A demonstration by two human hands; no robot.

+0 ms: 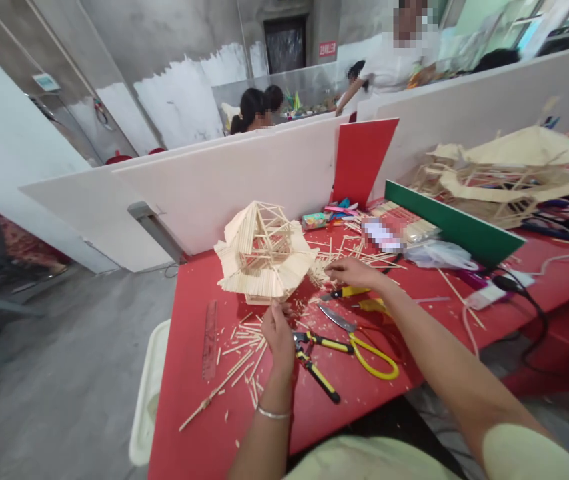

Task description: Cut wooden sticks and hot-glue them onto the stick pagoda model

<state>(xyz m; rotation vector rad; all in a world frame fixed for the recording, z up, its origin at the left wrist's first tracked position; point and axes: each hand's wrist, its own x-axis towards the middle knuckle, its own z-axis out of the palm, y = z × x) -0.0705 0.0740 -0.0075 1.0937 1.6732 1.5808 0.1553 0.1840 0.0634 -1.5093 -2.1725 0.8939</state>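
A small pavilion model (264,260) of thin pale wooden sticks stands on the red table (189,453), its upper roof partly bare frame. My left hand (279,333) is at the model's front lower edge, fingers drawn together; what they pinch, if anything, is hidden. Beyond the tools, my right hand (351,272) hovers at a heap of wood scraps (318,272) right of the model. Its fingers are bunched, and I cannot make out anything between them. Between my arms lie yellow-black pliers (321,360), yellow-handled scissors (371,357) and a yellow-black cutter knife (347,292).
A clear ruler (210,340) and loose sticks (244,357) lie on the left. Behind stand white partition boards (244,180), a red board (364,160) and a green board (449,227). Farther right are a larger wooden model (509,173) and a power strip (497,290). People are beyond the partition.
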